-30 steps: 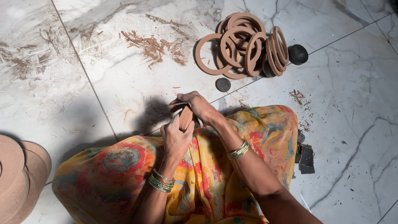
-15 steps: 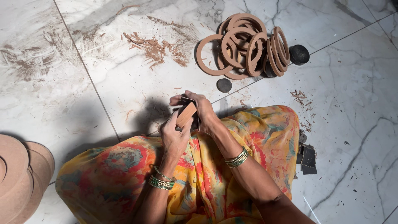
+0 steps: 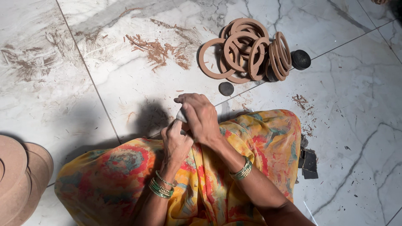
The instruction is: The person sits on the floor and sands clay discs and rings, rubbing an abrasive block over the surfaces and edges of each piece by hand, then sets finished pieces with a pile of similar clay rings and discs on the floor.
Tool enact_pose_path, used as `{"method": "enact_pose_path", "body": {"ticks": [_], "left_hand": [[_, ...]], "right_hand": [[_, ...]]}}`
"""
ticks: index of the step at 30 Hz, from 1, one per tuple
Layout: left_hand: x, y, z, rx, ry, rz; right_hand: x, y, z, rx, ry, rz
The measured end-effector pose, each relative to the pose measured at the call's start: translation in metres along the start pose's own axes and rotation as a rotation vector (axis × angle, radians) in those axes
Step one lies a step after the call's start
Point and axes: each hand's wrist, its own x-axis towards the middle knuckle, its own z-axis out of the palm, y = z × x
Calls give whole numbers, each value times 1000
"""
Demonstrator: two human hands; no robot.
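Gripping a small pale piece (image 3: pixel 181 116), mostly hidden, between both closed hands: left hand (image 3: pixel 176 140) beneath, right hand (image 3: pixel 200 117) on top, steadied over the lap. Brown rings (image 3: pixel 247 52) heaped far right.

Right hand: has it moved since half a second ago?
Yes. The right hand has closed down over the small piece it held up earlier, judged against the small dark disc on the floor; the left hand meets it from below.
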Motion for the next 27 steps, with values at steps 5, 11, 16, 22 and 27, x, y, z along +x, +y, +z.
{"method": "enact_pose_path", "body": {"ticks": [5, 11, 16, 22, 27], "left_hand": [[6, 15, -6, -98, 56, -23], [13, 26, -17, -71, 62, -94], [11, 24, -10, -112, -8, -125], [14, 21, -12, -263, -62, -117], [18, 27, -16, -518, -136, -274]], "right_hand": [[26, 27, -8, 1174, -367, 447], [19, 43, -37, 1595, -339, 356], [15, 33, -31, 1217, -143, 301], [-5, 32, -17, -210, 167, -453], [0, 52, -3, 340, 222, 61]]}}
